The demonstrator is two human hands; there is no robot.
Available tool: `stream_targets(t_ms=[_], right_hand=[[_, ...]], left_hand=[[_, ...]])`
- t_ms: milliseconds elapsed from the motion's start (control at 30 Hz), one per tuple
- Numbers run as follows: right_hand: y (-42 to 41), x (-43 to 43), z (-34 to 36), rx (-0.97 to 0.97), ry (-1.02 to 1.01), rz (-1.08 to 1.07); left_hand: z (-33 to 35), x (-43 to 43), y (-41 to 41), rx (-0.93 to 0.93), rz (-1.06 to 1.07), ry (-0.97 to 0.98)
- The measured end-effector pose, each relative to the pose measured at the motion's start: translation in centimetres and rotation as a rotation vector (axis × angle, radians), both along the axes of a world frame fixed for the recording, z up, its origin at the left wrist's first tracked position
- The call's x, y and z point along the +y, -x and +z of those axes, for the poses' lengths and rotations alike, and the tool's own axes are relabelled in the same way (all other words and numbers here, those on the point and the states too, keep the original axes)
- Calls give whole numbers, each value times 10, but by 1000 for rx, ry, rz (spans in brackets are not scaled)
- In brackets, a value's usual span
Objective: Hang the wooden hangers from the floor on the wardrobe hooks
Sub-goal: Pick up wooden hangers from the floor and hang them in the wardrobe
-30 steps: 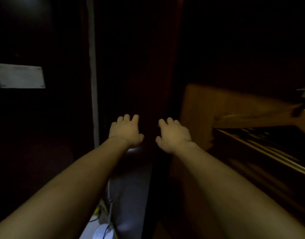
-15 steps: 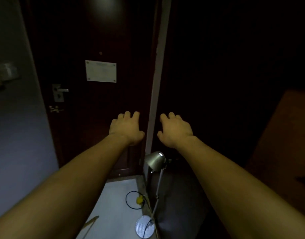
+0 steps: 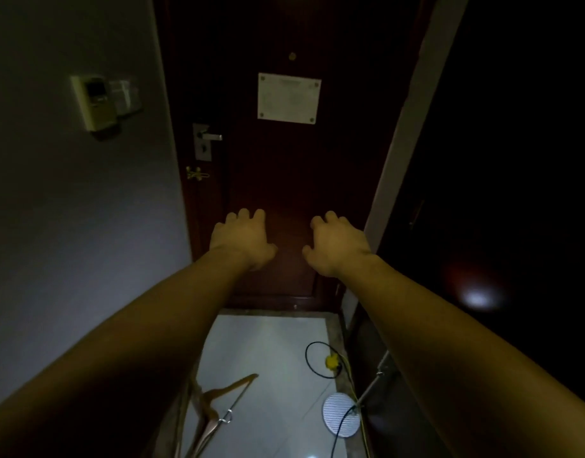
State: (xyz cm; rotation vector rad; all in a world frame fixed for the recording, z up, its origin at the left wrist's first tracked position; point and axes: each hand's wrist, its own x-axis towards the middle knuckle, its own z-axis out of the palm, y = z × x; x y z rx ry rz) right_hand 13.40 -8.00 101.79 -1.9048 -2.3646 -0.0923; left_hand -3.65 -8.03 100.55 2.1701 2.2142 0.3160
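- The left hand [image 3: 243, 241] is stretched forward at arm's length, palm down, fingers spread and slightly curled, holding nothing.
- The right hand [image 3: 337, 247] is held out beside it at the same height, fingers likewise apart and empty; the two hands do not touch.
- Behind both hands stands a dark wooden door [image 3: 284, 180] with a pale notice [image 3: 289, 98] screwed on and a metal handle [image 3: 208, 137] at its left edge.
- On the grey wall to the left sits a card holder [image 3: 96, 102].
- The wooden hangers [image 3: 215, 408] lie on the pale floor [image 3: 271, 345] well below the left forearm, partly hidden by it.
- Near them to the right, a lamp base [image 3: 340, 414] and a black cable [image 3: 314, 358] rest on the floor.
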Motion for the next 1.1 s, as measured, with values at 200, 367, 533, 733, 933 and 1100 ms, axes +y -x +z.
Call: stream_targets(t_ms=[200,367,533,733,933,1100], right_hand=[[39,59,-42,2,86,58],[53,117,-79,2,170,112],[63,171,-108,9,232,184],[94,205,-142,24,309,294],[142,223,-219,-36,456,304],[182,233,-287,-87,612,272]], left_hand=[[-36,43,36,-12,60,111],[-67,85,46,-19,142,181],[-97,122,50,-76,187,223],[-139,144,78,-85,251,299],[-206,157,123,-151,285,431],[-266,166,162,-151,277,585]])
